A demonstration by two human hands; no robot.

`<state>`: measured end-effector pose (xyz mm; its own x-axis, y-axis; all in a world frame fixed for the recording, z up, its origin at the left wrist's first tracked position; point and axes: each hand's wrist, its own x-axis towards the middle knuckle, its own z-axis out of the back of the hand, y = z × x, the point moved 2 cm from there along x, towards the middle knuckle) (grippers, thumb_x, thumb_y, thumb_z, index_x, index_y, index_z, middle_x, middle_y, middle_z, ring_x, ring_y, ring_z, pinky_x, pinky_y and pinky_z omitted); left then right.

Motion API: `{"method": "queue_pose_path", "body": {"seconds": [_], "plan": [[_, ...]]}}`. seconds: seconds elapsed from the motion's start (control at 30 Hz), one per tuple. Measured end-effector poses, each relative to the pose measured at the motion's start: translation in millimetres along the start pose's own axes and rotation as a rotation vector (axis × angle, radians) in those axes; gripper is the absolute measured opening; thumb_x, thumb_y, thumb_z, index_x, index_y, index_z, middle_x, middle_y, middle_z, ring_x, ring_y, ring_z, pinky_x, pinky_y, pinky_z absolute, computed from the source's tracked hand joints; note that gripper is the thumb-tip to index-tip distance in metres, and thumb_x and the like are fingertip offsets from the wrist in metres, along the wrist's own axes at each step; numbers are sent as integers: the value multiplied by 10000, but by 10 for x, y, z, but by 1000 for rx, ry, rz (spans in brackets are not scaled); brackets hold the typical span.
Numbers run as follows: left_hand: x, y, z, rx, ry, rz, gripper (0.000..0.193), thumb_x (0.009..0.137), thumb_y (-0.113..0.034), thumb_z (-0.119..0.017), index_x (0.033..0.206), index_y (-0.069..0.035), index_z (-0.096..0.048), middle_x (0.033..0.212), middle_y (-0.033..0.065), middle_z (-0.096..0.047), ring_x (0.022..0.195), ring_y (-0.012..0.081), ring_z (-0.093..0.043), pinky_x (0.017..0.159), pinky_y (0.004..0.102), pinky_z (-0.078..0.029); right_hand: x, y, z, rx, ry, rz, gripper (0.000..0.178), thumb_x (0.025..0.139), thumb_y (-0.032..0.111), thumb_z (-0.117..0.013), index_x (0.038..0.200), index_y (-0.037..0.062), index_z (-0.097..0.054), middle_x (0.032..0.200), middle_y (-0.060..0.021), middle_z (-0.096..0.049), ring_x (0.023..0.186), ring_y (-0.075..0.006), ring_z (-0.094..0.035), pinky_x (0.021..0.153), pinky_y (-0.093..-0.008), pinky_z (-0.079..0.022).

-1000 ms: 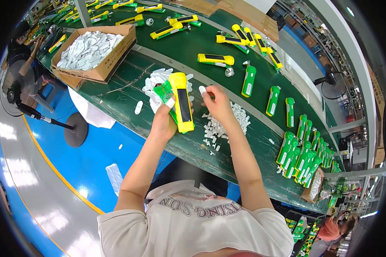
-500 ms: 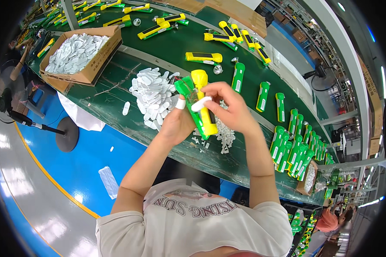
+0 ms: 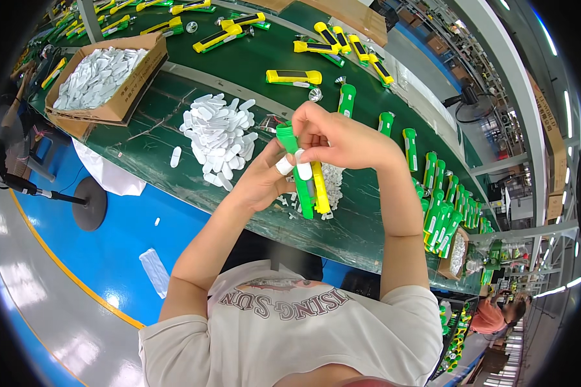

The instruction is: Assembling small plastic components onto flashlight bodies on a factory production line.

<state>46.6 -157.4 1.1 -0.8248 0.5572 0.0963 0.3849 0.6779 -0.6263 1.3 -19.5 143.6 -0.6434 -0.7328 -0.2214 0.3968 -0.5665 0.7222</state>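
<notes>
My left hand [image 3: 265,179] grips a green and yellow torch-shaped plastic device [image 3: 303,174], holding it upright above the dark green table [image 3: 148,129]. My right hand [image 3: 339,138] pinches a small white oblong piece [image 3: 302,164] against the device's side. A white band wraps my left thumb. Just beyond my hands lies a loose pile of white oblong pieces [image 3: 216,132], and a smaller heap of tiny white bits [image 3: 332,180] sits under the device.
A cardboard box of white pieces [image 3: 100,77] stands at the table's left. Several yellow and green devices [image 3: 290,77] lie on the far belt, and green ones [image 3: 442,206] pile at the right. A blue floor and a round stand base [image 3: 89,203] lie below left.
I have lifted the device off the table toward me and turned it upright. My right hand picked up a white piece and now presses it on the device.
</notes>
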Motion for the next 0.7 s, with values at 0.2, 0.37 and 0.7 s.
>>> {"method": "queue_pose_path", "body": {"seconds": [0.2,0.37,0.7], "plan": [[40,50,58,-138,-129,-93,512,990,-339,-590,1409,-143,-372,1332,92,-507,1222,268,-544,991,559,-468,-150,-17,-368,-494,-629,131,548,840,220,-779,1256,53,-463,1007,-142,-588,884,-248,-614,742,-366,-508],[113,-43,-52,-337,-102,-145,411,1034,-349,-495,1363,-117,-409,1299,81,-516,1229,219,-507,1031,405,-419,-336,-460,-845,-222,-595,-205,481,978,287,-578,1357,17,-456,1100,-201,-527,1002,-371,-581,871,-400,-491],[219,50,-171,-214,-414,-330,432,1049,-387,-455,1349,-84,-384,1213,76,-532,1128,190,-548,973,388,-453,-315,-768,-851,15,-738,10,376,1005,204,-514,1299,-28,-538,1089,-174,-543,1011,-298,-552,904,-359,-440]]}}
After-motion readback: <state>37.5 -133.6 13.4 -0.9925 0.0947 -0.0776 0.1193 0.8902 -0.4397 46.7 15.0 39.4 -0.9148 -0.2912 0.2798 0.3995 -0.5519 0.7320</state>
